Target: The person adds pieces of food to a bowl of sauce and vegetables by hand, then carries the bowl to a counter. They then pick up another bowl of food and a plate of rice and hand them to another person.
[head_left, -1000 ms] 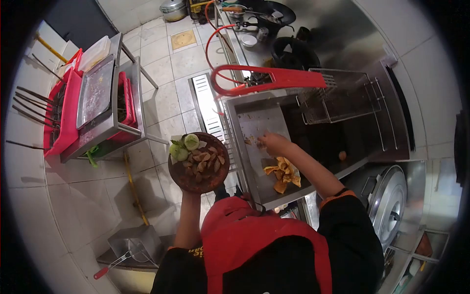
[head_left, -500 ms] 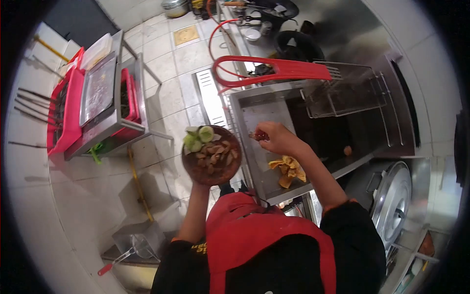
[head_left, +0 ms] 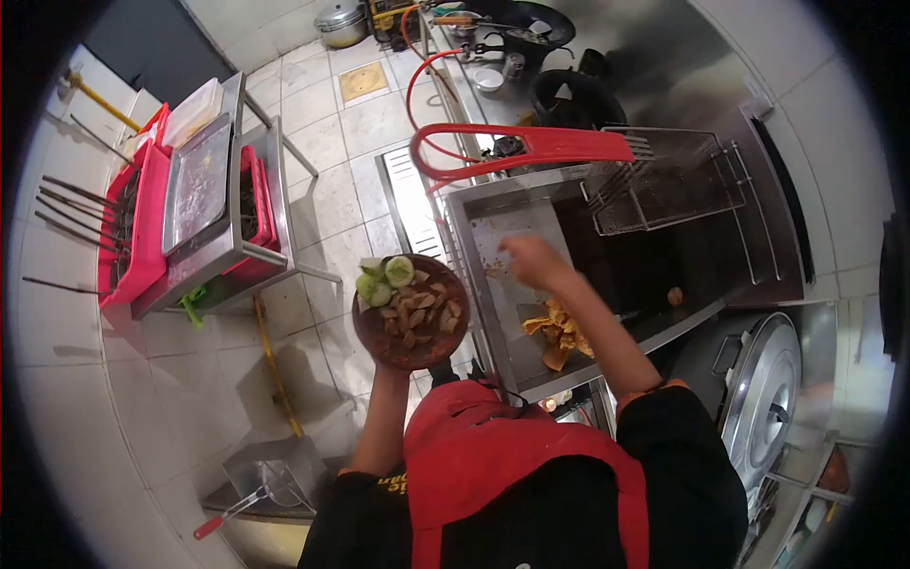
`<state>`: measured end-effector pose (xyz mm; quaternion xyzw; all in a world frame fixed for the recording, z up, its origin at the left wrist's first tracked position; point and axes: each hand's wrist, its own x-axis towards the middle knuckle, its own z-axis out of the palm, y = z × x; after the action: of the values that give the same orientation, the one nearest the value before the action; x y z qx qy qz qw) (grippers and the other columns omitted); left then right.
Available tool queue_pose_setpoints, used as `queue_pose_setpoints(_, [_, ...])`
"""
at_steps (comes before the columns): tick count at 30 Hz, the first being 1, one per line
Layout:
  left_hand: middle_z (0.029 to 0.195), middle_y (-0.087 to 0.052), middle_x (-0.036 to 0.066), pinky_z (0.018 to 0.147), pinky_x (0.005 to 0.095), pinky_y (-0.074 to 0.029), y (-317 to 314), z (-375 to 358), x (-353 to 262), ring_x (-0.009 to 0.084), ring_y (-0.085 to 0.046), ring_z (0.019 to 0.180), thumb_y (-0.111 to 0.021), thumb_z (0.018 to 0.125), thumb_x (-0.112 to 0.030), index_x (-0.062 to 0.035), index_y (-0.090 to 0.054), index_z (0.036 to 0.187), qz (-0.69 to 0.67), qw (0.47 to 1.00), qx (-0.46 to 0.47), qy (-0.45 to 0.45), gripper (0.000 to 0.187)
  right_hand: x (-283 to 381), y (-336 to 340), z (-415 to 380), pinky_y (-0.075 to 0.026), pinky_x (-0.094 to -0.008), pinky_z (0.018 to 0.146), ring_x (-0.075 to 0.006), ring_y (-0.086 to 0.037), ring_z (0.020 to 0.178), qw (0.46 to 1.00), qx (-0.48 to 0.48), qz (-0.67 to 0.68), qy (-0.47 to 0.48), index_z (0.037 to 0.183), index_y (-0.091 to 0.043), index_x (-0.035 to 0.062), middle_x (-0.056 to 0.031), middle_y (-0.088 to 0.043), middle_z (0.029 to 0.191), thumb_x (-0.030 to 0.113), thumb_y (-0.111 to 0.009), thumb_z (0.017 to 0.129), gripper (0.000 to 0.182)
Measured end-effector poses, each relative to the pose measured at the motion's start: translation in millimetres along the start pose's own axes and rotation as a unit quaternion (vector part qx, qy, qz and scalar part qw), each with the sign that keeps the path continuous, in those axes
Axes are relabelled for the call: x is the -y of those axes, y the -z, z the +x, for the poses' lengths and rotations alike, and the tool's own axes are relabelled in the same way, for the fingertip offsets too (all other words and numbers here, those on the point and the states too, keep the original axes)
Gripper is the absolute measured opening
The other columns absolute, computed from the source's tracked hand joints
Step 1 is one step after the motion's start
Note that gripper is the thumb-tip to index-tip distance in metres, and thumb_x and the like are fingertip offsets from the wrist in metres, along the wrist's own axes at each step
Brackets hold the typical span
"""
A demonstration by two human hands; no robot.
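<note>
Steel drain tray [head_left: 502, 313] beside fryer: fried chips pile [head_left: 557, 332], scattered crumbs [head_left: 493, 270].

Pale tiled floor [head_left: 313, 190], steel counters [head_left: 664, 57]

**Plate held beside the steel tray**

The left hand [head_left: 391, 372] holds up a brown plate [head_left: 410, 311] of fried pieces and cucumber slices [head_left: 384, 280]. The right hand [head_left: 531, 263] hovers over the steel tray [head_left: 502, 237], near golden crackers [head_left: 556, 332]. A red-handled fry basket [head_left: 664, 180] rests above.
</note>
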<state>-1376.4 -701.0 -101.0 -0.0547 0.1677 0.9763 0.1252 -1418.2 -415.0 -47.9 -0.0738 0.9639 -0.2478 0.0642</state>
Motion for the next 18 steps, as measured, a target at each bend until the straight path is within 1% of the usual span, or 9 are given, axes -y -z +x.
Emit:
queue_pose_setpoints(1, [0.137, -0.034, 0.013, 0.102, 0.0451, -0.034, 13, -3, -3, 0.0300, -0.036, 0.125, -0.031, 0.092, -0.048, -0.0132, -0.029, 0.137, 0.039, 0.999, 0.001, -0.013, 0.057, 9, -17, -2, -0.047, -0.0433, 0.073, -0.0332, -0.059, 0.084, 1.000, 0.014, -0.022, 0.011, 0.089, -0.062, 0.0068, -0.0162, -0.061, 0.089, 0.017, -0.057, 0.076, 0.017])
queue_pose_setpoints(3, [0.138, -0.034, 0.012, 0.103, 0.0453, -0.033, 26, -5, -1, 0.0301, -0.035, 0.125, -0.031, 0.092, -0.048, -0.0135, -0.029, 0.137, 0.114, 0.993, 0.013, -0.027, 0.057, -1, -53, 2, -0.047, -0.0438, 0.073, -0.0340, -0.059, 0.082, 0.992, 0.035, -0.121, 0.021, 0.084, -0.061, 0.0059, -0.0168, -0.060, 0.083, 0.015, -0.055, 0.076, 0.014])
queue_pose_setpoints(5, [0.134, -0.037, 0.013, 0.102, 0.0435, -0.034, -22, -11, -3, 0.0290, -0.040, 0.122, -0.027, 0.093, -0.044, -0.0087, -0.030, 0.135, -0.009, 0.980, 0.198, 0.036, 0.055, -13, -82, 6, -0.047, -0.0437, 0.073, -0.0337, -0.058, 0.081, 0.993, 0.010, -0.117, 0.005, 0.082, -0.060, 0.0058, -0.0162, -0.060, 0.081, 0.014, -0.054, 0.075, 0.013])
queue_pose_setpoints(8, [0.137, -0.034, 0.012, 0.105, 0.0437, -0.030, 7, -9, -9, 0.0278, -0.036, 0.124, -0.029, 0.092, -0.047, -0.0102, -0.024, 0.138, 0.081, 0.996, -0.005, -0.029, 0.059, -11, -78, -2, -0.047, -0.0433, 0.073, -0.0312, -0.059, 0.082, 0.992, -0.012, -0.126, -0.012, 0.081, -0.060, 0.0072, -0.0144, -0.061, 0.082, 0.014, -0.054, 0.073, 0.011])
queue_pose_setpoints(11, [0.138, -0.032, 0.011, 0.105, 0.0438, -0.028, 15, -6, -7, 0.0259, -0.032, 0.127, -0.033, 0.089, -0.051, -0.0112, -0.024, 0.138, 0.215, 0.975, -0.022, -0.047, 0.064, 7, -44, -10, -0.047, -0.0424, 0.074, -0.0298, -0.058, 0.083, 0.993, -0.064, -0.082, -0.048, 0.081, -0.059, 0.0077, -0.0124, -0.061, 0.082, 0.014, -0.054, 0.071, 0.012])
queue_pose_setpoints(12, [0.138, -0.032, 0.010, 0.105, 0.0401, -0.028, -42, -10, -4, 0.0244, -0.030, 0.129, -0.037, 0.086, -0.052, -0.0089, -0.026, 0.137, 0.046, 0.997, 0.008, 0.057, 0.067, 26, -16, -18, -0.046, -0.0420, 0.074, -0.0296, -0.058, 0.084, 0.992, -0.090, -0.052, -0.067, 0.080, -0.059, 0.0079, -0.0117, -0.061, 0.082, 0.015, -0.055, 0.071, 0.012])
queue_pose_setpoints(13, [0.138, -0.032, 0.010, 0.105, 0.0416, -0.027, -44, -8, 2, 0.0261, -0.031, 0.128, -0.036, 0.088, -0.052, -0.0119, -0.027, 0.137, 0.055, 0.996, 0.043, 0.054, 0.064, 45, 9, -28, -0.046, -0.0417, 0.074, -0.0293, -0.057, 0.084, 0.989, -0.114, -0.018, -0.088, 0.080, -0.059, 0.0081, -0.0111, -0.061, 0.082, 0.015, -0.055, 0.071, 0.012])
queue_pose_setpoints(15, [0.139, -0.032, 0.010, 0.106, 0.0421, -0.027, -47, -10, 8, 0.0265, -0.031, 0.128, -0.036, 0.087, -0.053, -0.0123, -0.026, 0.137, 0.062, 0.994, 0.059, 0.069, 0.065, 80, 47, -53, -0.044, -0.0399, 0.075, -0.0281, -0.056, 0.086, 0.984, -0.164, 0.075, -0.015, 0.081, -0.059, 0.0092, -0.0090, -0.061, 0.085, 0.016, -0.057, 0.072, 0.012])
queue_pose_setpoints(18, [0.139, -0.031, 0.011, 0.106, 0.0428, -0.027, -53, -9, 23, 0.0270, -0.030, 0.128, -0.036, 0.087, -0.054, -0.0129, -0.025, 0.138, 0.054, 0.989, 0.079, 0.112, 0.066, 123, 67, -93, -0.043, -0.0382, 0.076, -0.0269, -0.054, 0.086, 0.978, -0.197, 0.025, 0.069, 0.086, -0.062, 0.0105, -0.0083, -0.061, 0.089, 0.016, -0.058, 0.074, 0.014])
